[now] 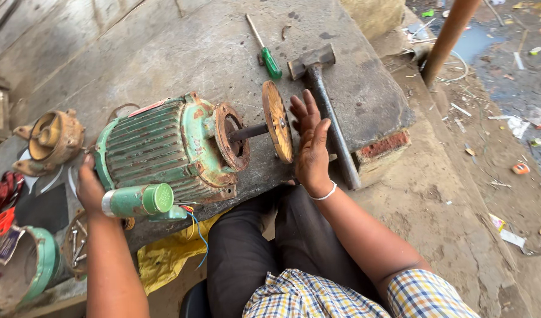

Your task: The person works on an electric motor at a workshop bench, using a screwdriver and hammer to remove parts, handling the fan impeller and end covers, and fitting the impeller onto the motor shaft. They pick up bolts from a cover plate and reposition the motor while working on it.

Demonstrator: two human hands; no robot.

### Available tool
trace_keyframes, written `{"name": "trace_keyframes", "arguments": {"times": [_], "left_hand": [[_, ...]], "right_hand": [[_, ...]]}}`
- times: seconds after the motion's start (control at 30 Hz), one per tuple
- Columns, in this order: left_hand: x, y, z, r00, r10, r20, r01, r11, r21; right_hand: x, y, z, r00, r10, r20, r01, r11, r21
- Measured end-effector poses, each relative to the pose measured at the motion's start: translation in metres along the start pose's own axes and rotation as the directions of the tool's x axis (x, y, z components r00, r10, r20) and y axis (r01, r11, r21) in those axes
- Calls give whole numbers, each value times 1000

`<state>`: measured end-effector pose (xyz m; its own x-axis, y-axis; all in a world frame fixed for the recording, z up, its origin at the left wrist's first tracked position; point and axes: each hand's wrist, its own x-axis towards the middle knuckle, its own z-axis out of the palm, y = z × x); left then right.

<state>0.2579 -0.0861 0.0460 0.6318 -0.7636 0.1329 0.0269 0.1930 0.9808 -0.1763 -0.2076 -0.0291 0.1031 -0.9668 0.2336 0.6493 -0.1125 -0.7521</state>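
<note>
A green electric motor (158,147) lies on its side on the grey, scarred tabletop (211,47), its shaft (247,131) pointing toward the person's right. On the end of that shaft sits a rusty orange disc (278,121), a pulley or wheel seen nearly edge-on. The right hand (310,141) is open, fingers straight and together, its palm flat against the outer face of the disc. The left hand (89,188) rests at the motor's rear end, just behind the green cylindrical capacitor (138,200) strapped to the housing; whether its fingers curl around anything I cannot tell, since the motor body hides them.

The motor already looks partly stripped. The rusty front end plate (230,136) is bare, a detached end bell (52,138) lies to the left, and a green fan cover (26,268) sits lower left beside a small dish of bolts (76,247). Red and blue wires (194,221) hang loose under the capacitor. The disc is still on the shaft and the front plate still on the housing, so by my judgement the strip-down is about halfway.

A hammer (323,100) lies just beside the right hand, and a green-handled screwdriver (266,50) sits farther back; both are untouched.
</note>
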Motion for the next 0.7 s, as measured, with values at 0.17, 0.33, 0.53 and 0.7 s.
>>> {"name": "trace_keyframes", "arguments": {"times": [0.17,0.33,0.53,0.7], "left_hand": [[31,-2,-24,985,-58,-162,115,920,374],[23,11,-3,991,-106,83,88,977,195],[-3,36,26,939,-155,307,189,978,-86],[-7,23,21,953,-15,303,52,992,-113]], "right_hand": [[-2,-13,-1,999,-49,12,50,993,-105],[5,-29,3,984,30,174,12,973,-232],[19,-24,24,929,-43,367,144,957,-253],[18,-20,29,940,6,340,39,992,-123]]}}
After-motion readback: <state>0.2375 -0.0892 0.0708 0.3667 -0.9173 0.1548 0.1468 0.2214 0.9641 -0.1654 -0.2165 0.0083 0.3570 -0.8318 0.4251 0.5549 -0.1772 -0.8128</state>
